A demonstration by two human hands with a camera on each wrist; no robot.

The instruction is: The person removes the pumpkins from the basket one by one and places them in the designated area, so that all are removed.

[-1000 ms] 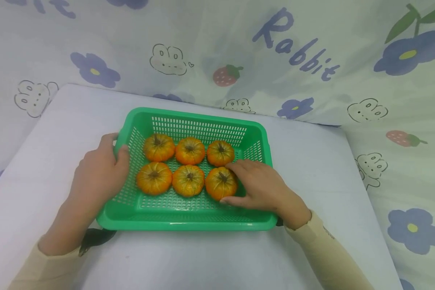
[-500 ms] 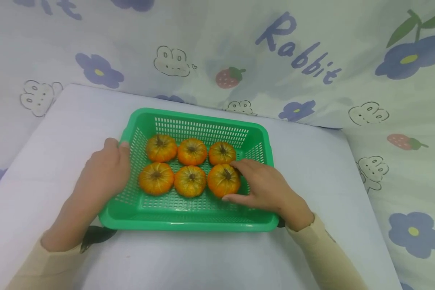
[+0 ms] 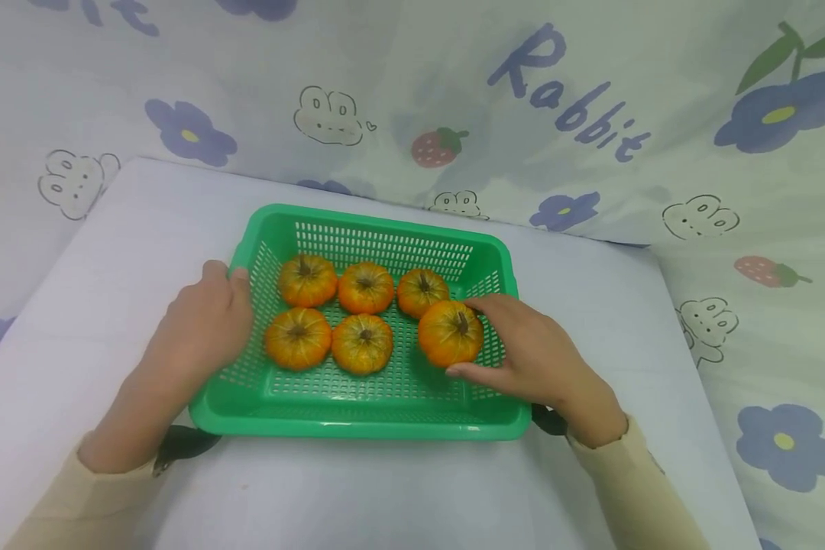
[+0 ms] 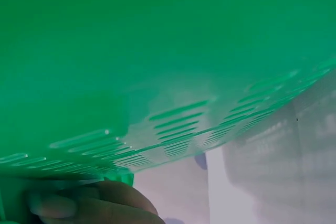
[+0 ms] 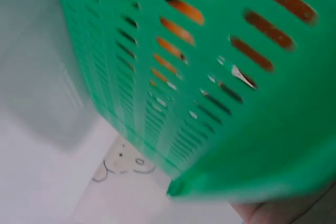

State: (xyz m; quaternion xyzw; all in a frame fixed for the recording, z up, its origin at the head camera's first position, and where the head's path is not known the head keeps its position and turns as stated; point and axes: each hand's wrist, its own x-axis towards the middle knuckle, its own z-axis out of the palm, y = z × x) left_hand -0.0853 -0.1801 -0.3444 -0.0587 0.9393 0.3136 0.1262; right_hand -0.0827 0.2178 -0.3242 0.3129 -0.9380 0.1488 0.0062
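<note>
Pointing stem (image 3: 463,323) up, one pumpkin (image 3: 445,340) is gripped — basket (image 3: 357,428) stretching left-right.

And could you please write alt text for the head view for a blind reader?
A right hand holds an orange pumpkin at the right side of a green basket containing five more pumpkins; a left hand grips the basket's left rim. The basket rests on a white table.

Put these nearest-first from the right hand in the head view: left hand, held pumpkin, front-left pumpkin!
1. Held pumpkin: in the right hand.
2. Front-left pumpkin: left inside the basket.
3. Left hand: at the basket's left rim.
</note>
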